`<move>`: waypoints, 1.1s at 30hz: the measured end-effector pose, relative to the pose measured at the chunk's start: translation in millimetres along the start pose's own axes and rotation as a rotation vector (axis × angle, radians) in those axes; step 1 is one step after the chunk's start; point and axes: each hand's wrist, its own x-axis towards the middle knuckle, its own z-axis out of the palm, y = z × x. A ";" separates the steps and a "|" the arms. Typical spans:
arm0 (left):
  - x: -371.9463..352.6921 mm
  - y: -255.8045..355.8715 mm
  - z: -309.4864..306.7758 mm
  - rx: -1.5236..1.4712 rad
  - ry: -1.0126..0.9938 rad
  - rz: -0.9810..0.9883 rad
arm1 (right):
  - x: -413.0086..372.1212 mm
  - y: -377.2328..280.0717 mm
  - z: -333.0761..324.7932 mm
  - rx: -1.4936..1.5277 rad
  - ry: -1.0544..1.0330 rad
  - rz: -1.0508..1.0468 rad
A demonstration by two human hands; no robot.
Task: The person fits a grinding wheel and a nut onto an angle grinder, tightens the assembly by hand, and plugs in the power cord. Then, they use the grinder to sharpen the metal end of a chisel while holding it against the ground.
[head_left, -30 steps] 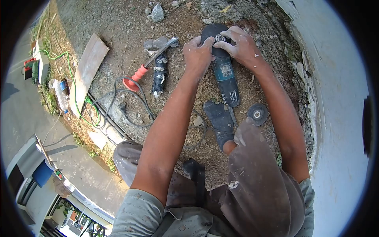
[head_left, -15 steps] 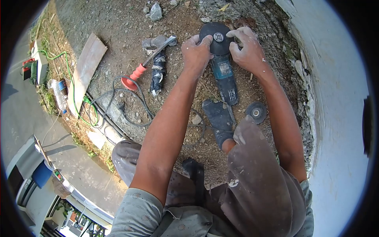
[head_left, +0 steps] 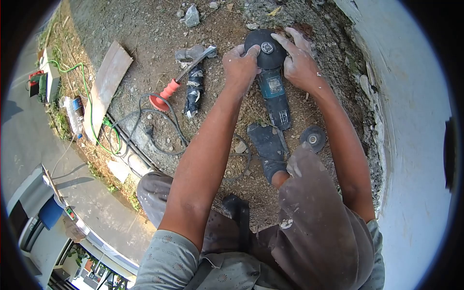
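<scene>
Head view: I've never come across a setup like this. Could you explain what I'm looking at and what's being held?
There is no robot; these are a person's own bare hands. A camera worn on the head looks forward and down past the knees. On the ground lies a grinder. The left hand holds the edge of its black disc; the right hand is at the other edge, fingers spread, and whether they touch is unclear. A spare disc lies near the knee. To the left, a chisel rests across a hammer.
</scene>
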 end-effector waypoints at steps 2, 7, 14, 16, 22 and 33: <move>0.4 -1.6 0.4 -0.010 -0.003 -0.004 | -2.4 11.3 -3.4 -0.062 -0.106 -0.021; 1.1 -0.7 -0.8 -0.003 -0.013 0.013 | 6.2 -8.6 -6.9 0.004 -0.089 -0.018; 1.4 -5.9 -1.8 0.012 -0.010 0.027 | 20.4 17.8 16.5 0.063 -0.098 -0.107; 2.0 -7.0 -2.1 0.007 -0.014 0.032 | 19.7 15.4 20.2 0.049 -0.066 -0.080; -2.6 -2.4 -1.6 -0.007 -0.010 0.016 | 25.1 18.4 8.0 0.057 -0.128 -0.171; 1.4 -8.8 2.2 -0.058 0.060 0.047 | 6.5 9.0 35.3 0.094 0.105 -0.115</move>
